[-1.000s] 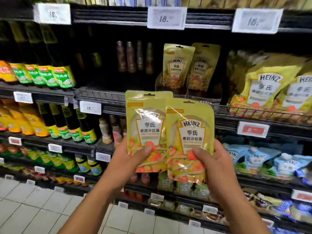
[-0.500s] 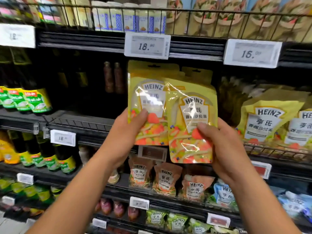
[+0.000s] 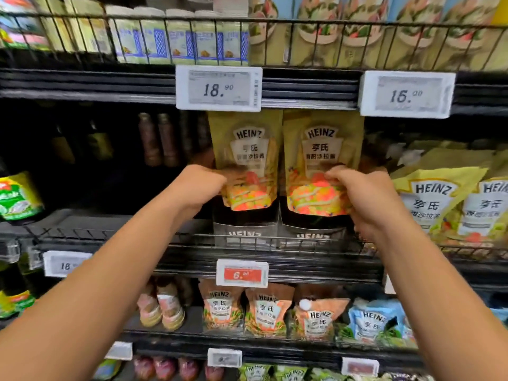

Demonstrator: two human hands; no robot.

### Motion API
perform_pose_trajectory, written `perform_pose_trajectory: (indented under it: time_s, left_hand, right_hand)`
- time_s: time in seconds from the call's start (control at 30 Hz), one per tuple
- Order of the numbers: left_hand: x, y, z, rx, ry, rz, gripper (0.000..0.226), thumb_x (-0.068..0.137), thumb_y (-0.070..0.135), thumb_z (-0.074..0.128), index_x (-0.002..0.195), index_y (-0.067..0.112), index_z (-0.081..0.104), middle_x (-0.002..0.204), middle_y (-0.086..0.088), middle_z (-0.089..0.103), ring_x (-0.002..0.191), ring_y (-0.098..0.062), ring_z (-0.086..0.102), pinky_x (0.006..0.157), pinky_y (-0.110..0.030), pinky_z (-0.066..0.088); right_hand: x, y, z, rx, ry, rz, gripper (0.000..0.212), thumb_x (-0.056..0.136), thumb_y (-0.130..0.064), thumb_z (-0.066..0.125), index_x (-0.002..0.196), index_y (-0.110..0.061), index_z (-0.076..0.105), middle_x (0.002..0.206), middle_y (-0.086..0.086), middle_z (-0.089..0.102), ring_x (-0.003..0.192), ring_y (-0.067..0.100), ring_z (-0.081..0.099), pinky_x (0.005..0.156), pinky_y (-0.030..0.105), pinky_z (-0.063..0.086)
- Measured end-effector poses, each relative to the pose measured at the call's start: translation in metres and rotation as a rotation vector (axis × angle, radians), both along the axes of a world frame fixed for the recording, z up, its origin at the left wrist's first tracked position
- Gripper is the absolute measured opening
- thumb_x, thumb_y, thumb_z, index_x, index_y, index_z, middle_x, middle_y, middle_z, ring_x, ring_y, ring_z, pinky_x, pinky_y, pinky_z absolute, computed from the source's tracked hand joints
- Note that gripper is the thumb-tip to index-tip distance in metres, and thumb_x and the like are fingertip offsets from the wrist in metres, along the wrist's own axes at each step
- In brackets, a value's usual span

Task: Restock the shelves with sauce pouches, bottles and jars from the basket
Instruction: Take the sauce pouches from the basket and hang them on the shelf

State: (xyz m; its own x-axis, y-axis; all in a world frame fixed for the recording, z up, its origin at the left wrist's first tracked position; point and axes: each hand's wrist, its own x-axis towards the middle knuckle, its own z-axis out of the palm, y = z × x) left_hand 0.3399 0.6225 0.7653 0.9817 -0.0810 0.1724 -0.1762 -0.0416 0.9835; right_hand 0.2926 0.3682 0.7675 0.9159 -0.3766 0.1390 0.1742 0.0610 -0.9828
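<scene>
Two yellow Heinz salad-sauce pouches stand upright side by side in black display boxes on the middle shelf. My left hand [image 3: 202, 185] grips the lower left edge of the left pouch [image 3: 248, 149]. My right hand [image 3: 362, 193] grips the lower right part of the right pouch [image 3: 321, 149]. Both pouches sit just under the upper shelf's 18.90 price tag [image 3: 218, 88]. The basket is out of view.
Larger yellow Heinz pouches [image 3: 437, 199] lie to the right behind the wire shelf rail [image 3: 192, 237]. Dark bottles [image 3: 158, 138] stand at the back left, green-labelled bottles [image 3: 19, 196] far left. Orange and blue pouches [image 3: 268, 312] fill the shelf below.
Both hands carried the two overlapping pouches up and forward into the shelf. The pouches now stand apart, side by side in the display boxes.
</scene>
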Motion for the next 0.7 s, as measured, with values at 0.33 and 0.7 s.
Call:
perform_pose_trajectory:
  time_s: [0.33, 0.7]
  left_hand:
    - [0.034, -0.002, -0.003, 0.273, -0.204, -0.067, 0.038, 0.075, 0.006, 0.084, 0.101, 0.028, 0.067, 0.11, 0.002, 0.071, 0.089, 0.002, 0.066, 0.083, -0.019, 0.055]
    - [0.06, -0.007, -0.017, 0.457, -0.122, 0.04, 0.039, 0.076, 0.021, 0.084, 0.11, 0.027, 0.067, 0.104, 0.009, 0.066, 0.091, -0.007, 0.064, 0.075, -0.016, 0.047]
  right_hand:
    - [0.041, 0.003, -0.005, -0.224, -0.026, 0.047, 0.031, 0.074, -0.013, 0.085, 0.098, -0.025, 0.072, 0.085, -0.01, 0.077, 0.077, 0.01, 0.075, 0.065, 0.028, 0.058]
    - [0.057, 0.001, -0.001, -0.499, 0.049, -0.08, 0.041, 0.078, -0.017, 0.085, 0.111, -0.022, 0.062, 0.104, -0.003, 0.063, 0.095, 0.016, 0.061, 0.074, 0.022, 0.047]
